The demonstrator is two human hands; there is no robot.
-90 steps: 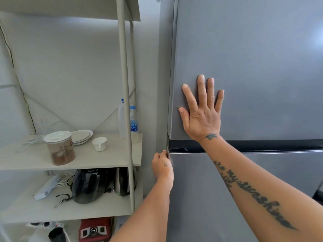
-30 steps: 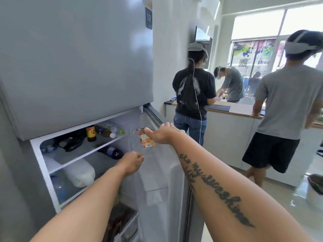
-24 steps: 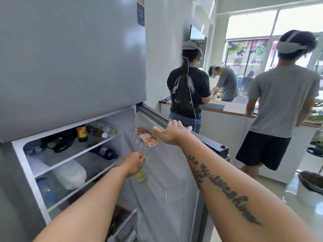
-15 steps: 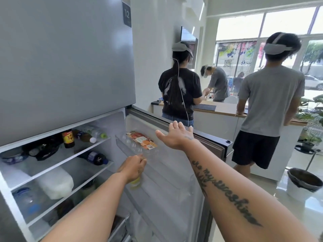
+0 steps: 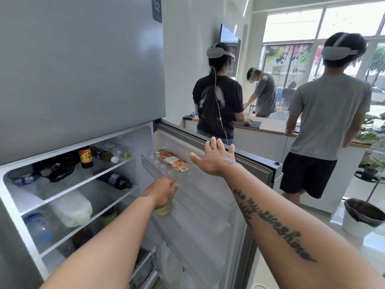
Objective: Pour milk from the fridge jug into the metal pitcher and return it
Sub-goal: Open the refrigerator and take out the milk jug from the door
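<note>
One milk jug, left. Right hand spread flat on fridge door; left hand grip unclear. Sticker: "12".

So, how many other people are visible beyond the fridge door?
3. A person in a black shirt at the counter, a person in a grey shirt bending further back, a person in dark shorts nearest, on the right. A dim figure behind may be a fourth.

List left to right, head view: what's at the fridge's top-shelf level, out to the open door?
Blue-patterned bowl → black bag → red-labelled dark bottle → orange packet → right hand.
</note>
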